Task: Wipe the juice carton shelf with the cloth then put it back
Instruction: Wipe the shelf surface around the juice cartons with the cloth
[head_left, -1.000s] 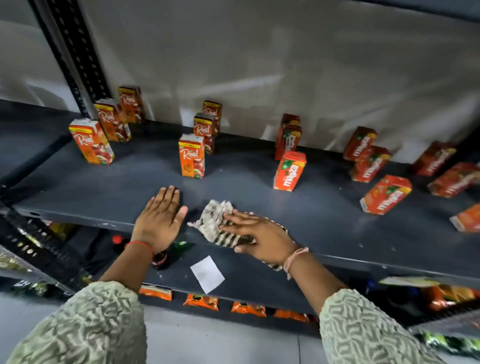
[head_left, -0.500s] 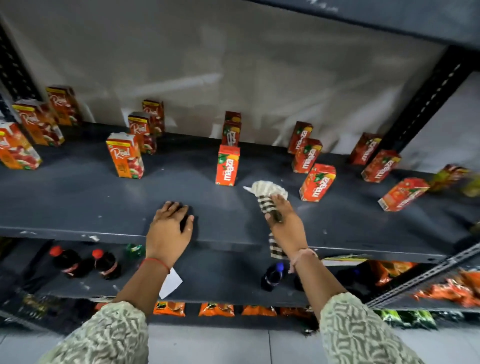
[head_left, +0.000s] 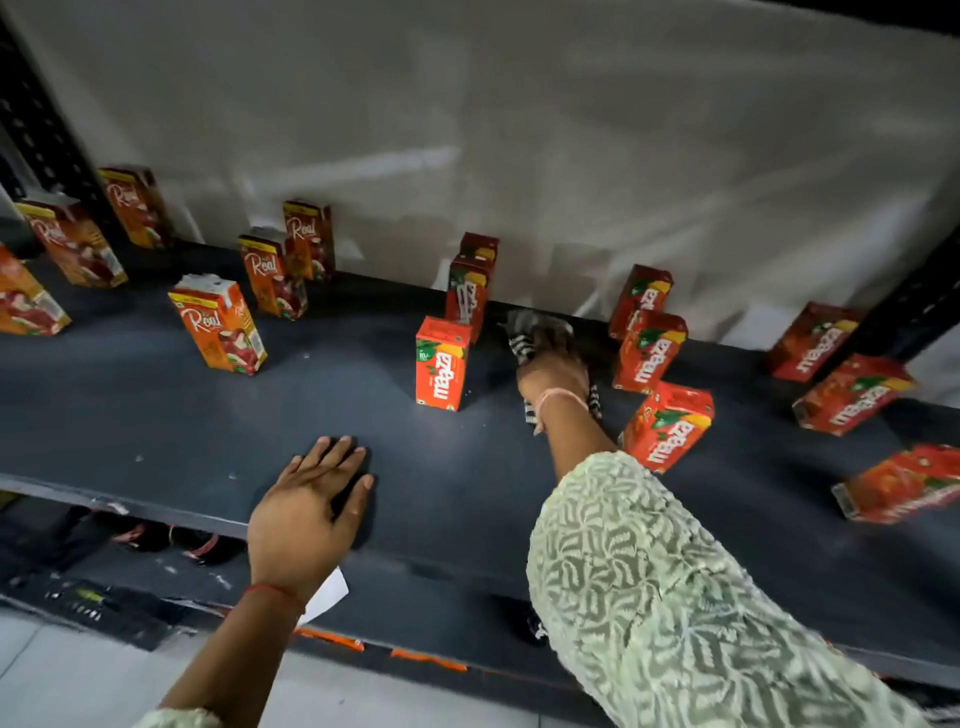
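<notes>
The dark grey shelf (head_left: 156, 415) carries rows of small orange-red juice cartons. My right hand (head_left: 553, 371) reaches deep toward the back wall and presses a striped black-and-white cloth (head_left: 530, 332) onto the shelf, in the gap between a Maaza carton (head_left: 442, 364) and another Maaza carton (head_left: 649, 351). My left hand (head_left: 311, 499) lies flat, fingers spread, on the shelf's front edge and holds nothing. A third Maaza carton (head_left: 667, 426) stands just right of my right forearm.
Real cartons (head_left: 221, 325) stand at the left, more Maaza cartons (head_left: 852, 392) at the right. A black slotted upright (head_left: 914, 301) rises at the right rear. Bottles (head_left: 156, 535) and a white paper tag (head_left: 327, 595) sit on the shelf below.
My right hand has slid the cloth from the shelf's front, rightward and then back toward the wall between the Maaza rows. The view shifted right. My left hand stays pressed on the front edge.
</notes>
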